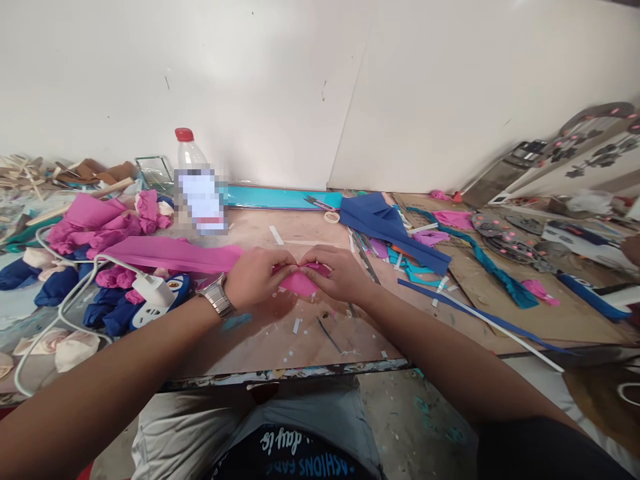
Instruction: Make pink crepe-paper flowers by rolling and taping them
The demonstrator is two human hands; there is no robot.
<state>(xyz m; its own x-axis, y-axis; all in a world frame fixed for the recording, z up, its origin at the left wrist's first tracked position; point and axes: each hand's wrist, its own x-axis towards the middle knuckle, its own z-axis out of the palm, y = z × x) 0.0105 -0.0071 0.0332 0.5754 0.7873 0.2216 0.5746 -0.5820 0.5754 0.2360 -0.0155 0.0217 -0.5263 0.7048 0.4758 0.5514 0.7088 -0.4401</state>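
Observation:
Both hands meet over the middle of the table, pinching one strip of pink crepe paper (175, 257). My left hand (260, 279), with a metal watch (219, 297) on its wrist, grips the paper between thumb and fingers. My right hand (341, 272) pinches it close beside the left, the fingertips almost touching. A folded bit of the pink paper shows below the thumbs. From there the strip runs left, behind my left hand, toward a pile of pink crepe paper pieces (95, 220). Parts of the paper are hidden by the fingers.
A red-capped bottle (190, 152) stands behind a phone (203, 200) at the back left. Scissors (317, 202) and a tape roll (331, 217) lie near blue crepe paper (385, 223). A white cable (63, 313) with a charger (153, 290) crosses rolled paper pieces. Cardboard (500, 293) is at right.

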